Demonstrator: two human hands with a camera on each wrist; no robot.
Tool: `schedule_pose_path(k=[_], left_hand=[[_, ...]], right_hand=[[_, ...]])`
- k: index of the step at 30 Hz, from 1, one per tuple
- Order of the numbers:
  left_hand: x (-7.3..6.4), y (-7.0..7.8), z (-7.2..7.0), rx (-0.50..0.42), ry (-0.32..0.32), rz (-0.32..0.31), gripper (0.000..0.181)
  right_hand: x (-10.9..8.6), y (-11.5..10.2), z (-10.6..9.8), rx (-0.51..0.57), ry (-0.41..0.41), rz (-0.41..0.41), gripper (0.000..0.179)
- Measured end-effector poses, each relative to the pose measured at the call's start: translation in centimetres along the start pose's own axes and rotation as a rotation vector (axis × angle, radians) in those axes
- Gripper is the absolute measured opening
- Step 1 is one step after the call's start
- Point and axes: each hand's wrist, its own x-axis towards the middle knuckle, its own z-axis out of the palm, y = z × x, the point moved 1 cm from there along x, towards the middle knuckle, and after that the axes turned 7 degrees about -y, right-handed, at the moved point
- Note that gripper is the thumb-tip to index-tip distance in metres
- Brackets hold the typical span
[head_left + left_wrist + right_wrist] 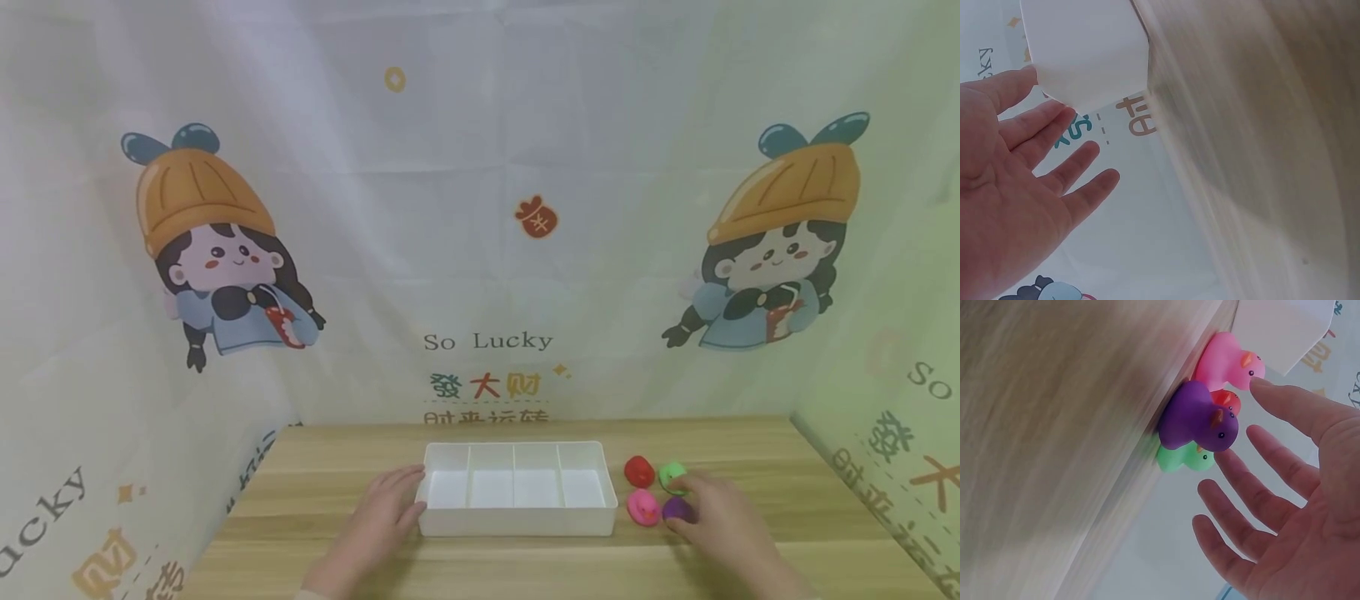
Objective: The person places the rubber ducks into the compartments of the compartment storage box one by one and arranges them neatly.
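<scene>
A white tray (517, 522) with several compartments in a row stands on the table. My left hand (384, 508) is at its left end, fingertips right at the rim; in the left wrist view the thumb and fingers (1041, 134) are spread and fairly straight. Right of the tray sit a red rubber duck (639, 472), a green duck (671, 477), a pink duck (643, 507) and a purple duck (677, 510). My right hand (720, 517) reaches over the green and purple ducks. Its fingers (1244, 487) are spread beside the purple duck (1194, 419) in the right wrist view.
The wood-grain table (525, 571) ends at a pale printed cloth (480, 275) hung behind it and along both sides. Cartoon figures and lettering are printed on the cloth. The ducks stand close together near the tray's right end.
</scene>
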Motion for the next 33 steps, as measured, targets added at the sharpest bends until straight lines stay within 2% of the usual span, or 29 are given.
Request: schedule_pose_path(k=[5,12,25,33], left_hand=[[0.03,-0.13,0.1,-0.002,0.019,0.015,0.043],[0.09,-0.35,0.31,-0.014,0.024,0.018,0.043],[-0.05,-0.13,0.3,-0.011,0.038,0.014,0.042],[0.0,-0.25,0.33,-0.026,0.036,0.016,0.044]], right_hand=[[-0.03,0.32,0.04,-0.001,-0.034,0.016,0.044],[-0.17,0.56,-0.06,0.052,-0.11,0.087,0.03],[-0.39,0.78,-0.07,0.042,-0.093,0.063,0.031],[-0.27,0.9,-0.24,0.055,-0.117,0.094,0.03]])
